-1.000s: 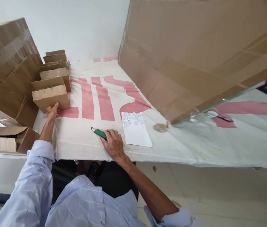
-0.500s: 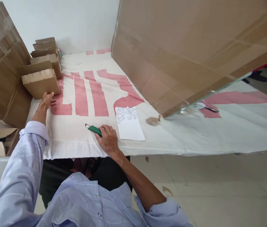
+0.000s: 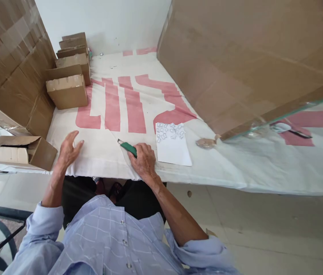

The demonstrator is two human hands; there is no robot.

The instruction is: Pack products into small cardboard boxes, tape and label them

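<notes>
Right hand (image 3: 144,159): closed around knife (image 3: 127,147), centre of frame; likely light, stiff; grip green handle (image 3: 130,149) | Left hand (image 3: 68,151): empty, spread, near box (image 3: 43,154), left of frame; likely light, crushable; hold by both sides

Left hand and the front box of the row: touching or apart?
Apart: the head view shows white tablecloth between the left hand and the front box.

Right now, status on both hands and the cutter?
Left hand open, empty. Right hand around green cutter, metal tip showing. Closest clutter: white sheet beside right hand.
</notes>
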